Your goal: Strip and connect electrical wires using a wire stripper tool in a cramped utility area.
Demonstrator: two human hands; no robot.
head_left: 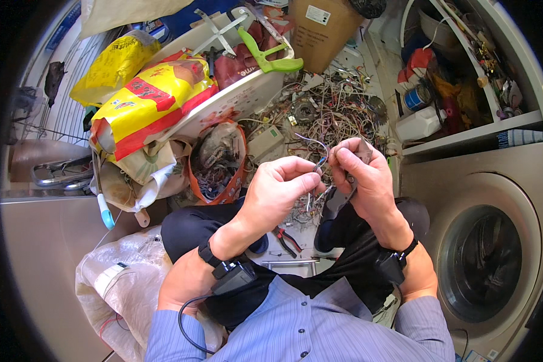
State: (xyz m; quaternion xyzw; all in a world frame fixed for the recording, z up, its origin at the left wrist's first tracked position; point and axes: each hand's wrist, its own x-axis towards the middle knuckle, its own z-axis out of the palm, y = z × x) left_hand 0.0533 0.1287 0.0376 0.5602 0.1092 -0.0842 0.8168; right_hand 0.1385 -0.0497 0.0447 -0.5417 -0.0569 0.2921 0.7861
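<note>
Near the middle of the view, my left hand (pixel 283 190) pinches a short bunch of thin grey, white and blue wires (pixel 321 158) between thumb and fingers. Just to its right, my right hand (pixel 365 175) is closed on a dark, grey-brown flat piece (pixel 362 151) with a dark length hanging below it; its exact kind I cannot make out. Beyond both hands lies a tangled heap of cables and small parts (pixel 320 108). Red-and-black pliers (pixel 287 240) lie on the floor between my legs, below my left hand.
An orange bag of scrap (pixel 240 158) and a white tub (pixel 229 105) piled with yellow bags (pixel 133 120) stand at the left. A cardboard box (pixel 323 39) is behind the heap. A washing machine (pixel 519 181) sits at the right under open shelves (pixel 440 139). A plastic sack (pixel 108 283) lies lower left.
</note>
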